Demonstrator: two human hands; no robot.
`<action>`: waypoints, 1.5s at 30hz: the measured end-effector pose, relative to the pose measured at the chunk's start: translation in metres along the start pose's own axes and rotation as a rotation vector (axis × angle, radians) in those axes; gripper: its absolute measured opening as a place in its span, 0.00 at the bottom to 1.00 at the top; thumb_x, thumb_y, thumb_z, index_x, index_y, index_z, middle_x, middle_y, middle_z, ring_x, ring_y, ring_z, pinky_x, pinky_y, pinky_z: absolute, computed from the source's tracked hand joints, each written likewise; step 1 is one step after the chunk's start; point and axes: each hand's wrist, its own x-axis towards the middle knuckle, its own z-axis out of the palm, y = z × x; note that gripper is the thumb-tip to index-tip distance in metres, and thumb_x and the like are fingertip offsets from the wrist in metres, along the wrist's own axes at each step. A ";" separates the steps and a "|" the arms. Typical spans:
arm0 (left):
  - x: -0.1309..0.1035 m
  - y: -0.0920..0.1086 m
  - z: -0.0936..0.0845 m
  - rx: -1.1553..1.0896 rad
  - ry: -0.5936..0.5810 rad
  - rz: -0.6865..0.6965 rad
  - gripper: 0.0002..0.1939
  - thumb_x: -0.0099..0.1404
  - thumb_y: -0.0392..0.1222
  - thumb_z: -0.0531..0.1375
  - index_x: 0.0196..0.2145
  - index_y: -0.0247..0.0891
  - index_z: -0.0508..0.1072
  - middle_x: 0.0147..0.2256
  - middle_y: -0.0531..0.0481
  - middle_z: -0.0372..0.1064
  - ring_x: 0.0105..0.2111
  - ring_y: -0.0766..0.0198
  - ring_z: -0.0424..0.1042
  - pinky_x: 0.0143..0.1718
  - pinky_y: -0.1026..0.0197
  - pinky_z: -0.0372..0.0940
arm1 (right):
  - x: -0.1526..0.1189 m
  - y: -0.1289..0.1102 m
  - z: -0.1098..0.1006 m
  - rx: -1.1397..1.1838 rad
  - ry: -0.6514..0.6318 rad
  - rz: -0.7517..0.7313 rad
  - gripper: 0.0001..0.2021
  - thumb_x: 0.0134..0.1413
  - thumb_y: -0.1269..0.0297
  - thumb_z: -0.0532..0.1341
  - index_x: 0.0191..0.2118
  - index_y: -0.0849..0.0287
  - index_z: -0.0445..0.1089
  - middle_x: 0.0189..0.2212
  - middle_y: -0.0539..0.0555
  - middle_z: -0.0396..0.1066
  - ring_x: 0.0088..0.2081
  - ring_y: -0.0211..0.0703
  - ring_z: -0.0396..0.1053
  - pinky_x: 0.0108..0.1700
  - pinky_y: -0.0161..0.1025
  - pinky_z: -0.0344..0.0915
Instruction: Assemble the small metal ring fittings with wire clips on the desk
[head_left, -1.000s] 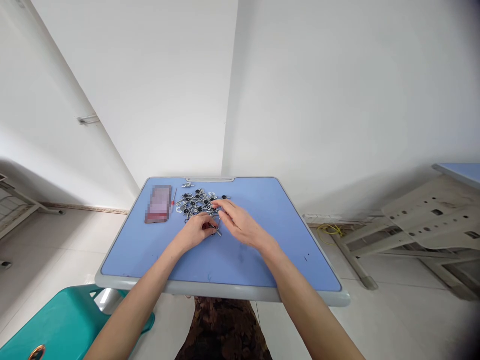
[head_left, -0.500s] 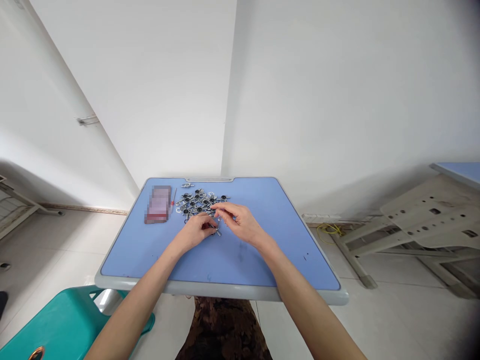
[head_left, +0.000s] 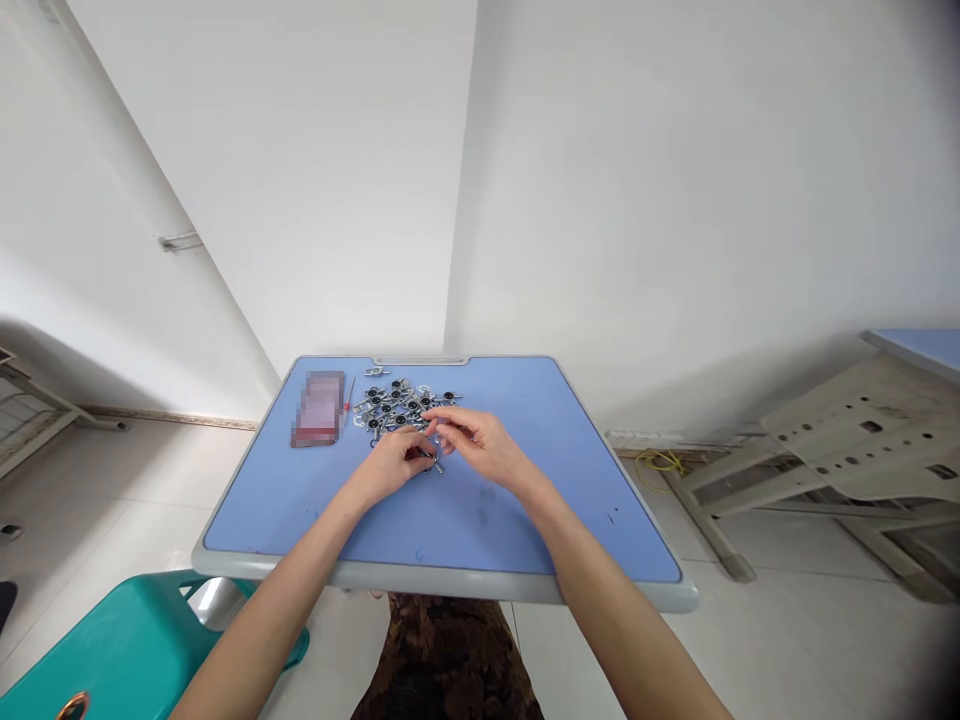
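Left hand [head_left: 391, 463]: fingers closed on a small metal part [head_left: 438, 465] at the near edge of the pile [head_left: 397, 405], presumably to steady it low over the table [head_left: 480, 520]. Right hand [head_left: 480, 440]: fingertips drawn near together just beside the part, apparently for fine handling; whether they pinch anything cannot be told. The pile, metal pieces with black discs, lies just beyond both hands, probably for short reaches. The screwdriver [head_left: 347, 400] lies between the pile and the phone [head_left: 318, 408], seemingly kept within reach but out of the working spot.
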 end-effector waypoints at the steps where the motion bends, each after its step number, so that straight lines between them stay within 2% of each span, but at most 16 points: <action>1: 0.000 0.000 0.000 0.009 0.008 0.000 0.05 0.57 0.32 0.59 0.31 0.36 0.74 0.32 0.51 0.66 0.28 0.68 0.66 0.31 0.65 0.60 | 0.000 0.000 -0.001 0.030 0.014 0.026 0.11 0.57 0.65 0.54 0.43 0.58 0.71 0.32 0.53 0.73 0.27 0.36 0.68 0.31 0.35 0.68; 5: 0.000 0.000 0.000 0.032 0.019 -0.003 0.06 0.56 0.31 0.59 0.31 0.36 0.74 0.33 0.51 0.66 0.28 0.67 0.66 0.31 0.65 0.60 | 0.003 0.002 0.003 0.052 0.111 0.029 0.04 0.51 0.67 0.60 0.32 0.60 0.71 0.26 0.50 0.70 0.25 0.35 0.66 0.30 0.34 0.65; 10: -0.001 0.000 0.001 0.043 0.025 0.005 0.06 0.57 0.31 0.59 0.32 0.36 0.74 0.32 0.52 0.65 0.28 0.68 0.65 0.31 0.65 0.60 | 0.004 0.006 0.009 0.002 0.171 0.017 0.05 0.49 0.64 0.62 0.29 0.59 0.67 0.23 0.48 0.67 0.24 0.34 0.64 0.28 0.33 0.63; 12: -0.001 0.001 0.001 0.044 0.031 0.020 0.05 0.57 0.32 0.59 0.32 0.36 0.74 0.32 0.52 0.65 0.28 0.68 0.65 0.31 0.66 0.60 | 0.004 0.008 0.008 0.000 0.162 0.035 0.05 0.50 0.63 0.62 0.31 0.58 0.67 0.23 0.47 0.66 0.24 0.34 0.64 0.28 0.33 0.63; 17: -0.002 0.003 0.001 0.039 0.025 0.027 0.05 0.58 0.33 0.59 0.31 0.37 0.74 0.33 0.51 0.66 0.29 0.67 0.65 0.32 0.65 0.60 | 0.003 0.007 -0.001 0.117 0.041 0.064 0.11 0.55 0.62 0.57 0.43 0.56 0.69 0.30 0.49 0.67 0.25 0.34 0.66 0.31 0.36 0.67; 22: -0.002 0.004 0.001 0.035 0.025 0.017 0.05 0.58 0.32 0.59 0.32 0.36 0.74 0.33 0.51 0.65 0.30 0.67 0.66 0.32 0.65 0.60 | 0.003 0.007 -0.006 0.181 -0.103 0.123 0.09 0.54 0.62 0.57 0.38 0.58 0.72 0.37 0.54 0.71 0.35 0.40 0.69 0.37 0.39 0.70; 24: -0.002 0.003 0.001 0.038 0.028 0.023 0.05 0.58 0.33 0.59 0.32 0.36 0.74 0.32 0.51 0.65 0.30 0.66 0.66 0.32 0.65 0.60 | 0.002 0.007 -0.005 0.186 -0.096 0.130 0.07 0.52 0.63 0.59 0.35 0.59 0.72 0.35 0.53 0.72 0.35 0.41 0.69 0.37 0.39 0.70; 27: -0.001 0.003 0.001 0.045 0.030 0.023 0.05 0.57 0.32 0.59 0.32 0.36 0.74 0.32 0.51 0.66 0.30 0.66 0.66 0.33 0.64 0.61 | 0.002 0.008 -0.004 0.156 -0.063 0.134 0.06 0.52 0.63 0.60 0.35 0.59 0.70 0.30 0.51 0.70 0.29 0.38 0.68 0.35 0.38 0.69; 29: -0.001 0.002 0.002 0.045 0.024 0.017 0.05 0.57 0.33 0.59 0.32 0.37 0.74 0.33 0.50 0.66 0.30 0.66 0.66 0.34 0.64 0.61 | 0.002 0.009 -0.005 0.116 -0.047 0.113 0.08 0.52 0.64 0.60 0.39 0.58 0.69 0.30 0.50 0.69 0.28 0.36 0.67 0.34 0.37 0.69; 33: -0.002 0.002 0.001 0.046 0.011 0.009 0.05 0.58 0.33 0.59 0.33 0.37 0.74 0.33 0.50 0.65 0.30 0.66 0.66 0.33 0.64 0.62 | 0.002 0.010 -0.009 0.004 -0.056 0.034 0.15 0.55 0.66 0.56 0.49 0.54 0.67 0.32 0.51 0.68 0.32 0.38 0.67 0.36 0.38 0.69; 45: -0.007 0.006 -0.004 0.014 -0.034 0.009 0.08 0.57 0.32 0.58 0.34 0.37 0.74 0.35 0.50 0.66 0.30 0.67 0.66 0.33 0.64 0.61 | -0.001 0.011 -0.008 -0.120 -0.028 -0.029 0.12 0.56 0.67 0.55 0.47 0.54 0.67 0.32 0.52 0.70 0.32 0.39 0.67 0.36 0.37 0.67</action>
